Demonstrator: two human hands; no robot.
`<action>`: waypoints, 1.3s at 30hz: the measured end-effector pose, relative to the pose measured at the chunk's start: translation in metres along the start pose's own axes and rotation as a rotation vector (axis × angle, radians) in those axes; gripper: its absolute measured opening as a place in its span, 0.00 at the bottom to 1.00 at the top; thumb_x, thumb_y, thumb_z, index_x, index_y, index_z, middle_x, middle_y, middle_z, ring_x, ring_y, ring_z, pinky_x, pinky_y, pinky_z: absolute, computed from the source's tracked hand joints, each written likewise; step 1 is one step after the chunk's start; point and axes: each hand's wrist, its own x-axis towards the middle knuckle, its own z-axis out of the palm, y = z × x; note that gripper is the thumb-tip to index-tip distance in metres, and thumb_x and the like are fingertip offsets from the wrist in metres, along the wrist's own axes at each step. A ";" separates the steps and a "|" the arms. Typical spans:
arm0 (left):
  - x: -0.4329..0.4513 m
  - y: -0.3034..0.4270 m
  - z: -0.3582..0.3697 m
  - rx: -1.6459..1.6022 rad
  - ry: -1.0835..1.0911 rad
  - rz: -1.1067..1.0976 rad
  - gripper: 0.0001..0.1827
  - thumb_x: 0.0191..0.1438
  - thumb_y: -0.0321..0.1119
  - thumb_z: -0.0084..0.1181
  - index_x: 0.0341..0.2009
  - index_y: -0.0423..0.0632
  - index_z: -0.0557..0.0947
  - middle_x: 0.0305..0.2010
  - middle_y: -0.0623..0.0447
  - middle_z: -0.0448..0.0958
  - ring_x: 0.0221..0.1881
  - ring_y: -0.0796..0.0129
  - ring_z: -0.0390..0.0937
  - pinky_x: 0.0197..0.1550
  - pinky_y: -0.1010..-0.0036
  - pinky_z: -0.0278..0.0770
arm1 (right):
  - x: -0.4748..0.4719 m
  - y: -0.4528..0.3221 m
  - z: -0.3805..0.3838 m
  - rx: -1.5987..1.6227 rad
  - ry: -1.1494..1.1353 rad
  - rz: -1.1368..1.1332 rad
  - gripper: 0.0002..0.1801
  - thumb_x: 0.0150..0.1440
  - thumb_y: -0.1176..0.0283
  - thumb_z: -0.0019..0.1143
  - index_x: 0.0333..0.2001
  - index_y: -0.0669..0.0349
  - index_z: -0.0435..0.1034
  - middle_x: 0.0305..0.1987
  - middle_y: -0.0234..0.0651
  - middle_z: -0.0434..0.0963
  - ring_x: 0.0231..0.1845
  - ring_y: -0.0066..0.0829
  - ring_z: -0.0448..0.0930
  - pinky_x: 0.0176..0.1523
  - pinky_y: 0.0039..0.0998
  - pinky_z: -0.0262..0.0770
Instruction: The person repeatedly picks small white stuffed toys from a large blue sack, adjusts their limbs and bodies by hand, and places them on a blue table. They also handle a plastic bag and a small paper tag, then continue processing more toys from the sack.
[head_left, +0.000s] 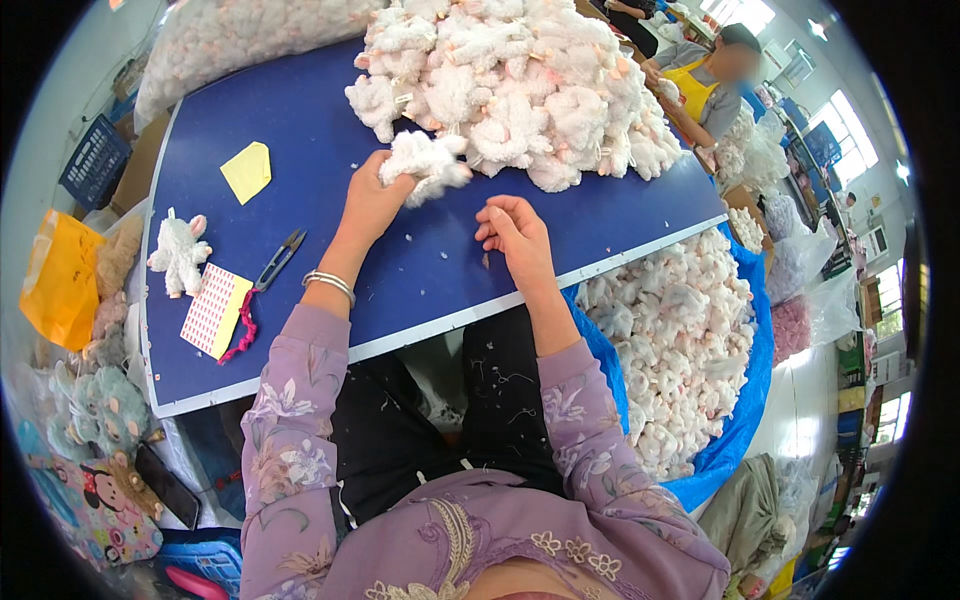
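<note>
My left hand (376, 196) grips a small white plush toy (424, 166) over the blue table (435, 277), just in front of a large heap of white plush toys (517, 90). To its right, my right hand (516, 231) is raised with loosely curled fingers and nothing visible in them. A single plush toy (180, 253) lies at the table's left side. Close to it are a sheet of small red stickers (216, 311) and thread snips (280, 260) with a pink braided cord (246, 330). A yellow paper (247, 172) lies farther back.
A blue sack (756, 375) full of white plush toys stands right of the table. A big clear bag of toys (247, 52) is at the back left. A co-worker in a yellow apron (694, 86) is at the far right. A phone (166, 486) lies at lower left.
</note>
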 end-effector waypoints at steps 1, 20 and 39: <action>-0.004 0.002 0.005 -0.180 -0.056 -0.004 0.21 0.52 0.35 0.57 0.50 0.41 0.77 0.41 0.50 0.79 0.40 0.70 0.75 0.45 0.78 0.72 | 0.001 0.001 0.002 -0.015 0.026 -0.040 0.14 0.62 0.70 0.50 0.47 0.68 0.66 0.36 0.35 0.77 0.30 0.21 0.77 0.33 0.20 0.72; -0.014 0.002 0.015 -0.468 -0.440 -0.086 0.17 0.53 0.33 0.54 0.48 0.40 0.77 0.40 0.56 0.77 0.38 0.78 0.74 0.40 0.80 0.72 | -0.010 0.003 0.000 0.005 0.095 -0.193 0.10 0.58 0.80 0.53 0.44 0.66 0.69 0.33 0.29 0.76 0.30 0.13 0.73 0.34 0.16 0.70; -0.024 0.023 0.024 -0.605 -0.524 -0.378 0.26 0.55 0.52 0.55 0.47 0.43 0.78 0.31 0.56 0.78 0.24 0.80 0.74 0.20 0.86 0.66 | -0.031 -0.007 0.035 -0.628 -0.018 -0.646 0.15 0.46 0.86 0.58 0.38 0.61 0.75 0.39 0.35 0.73 0.33 0.26 0.77 0.38 0.22 0.74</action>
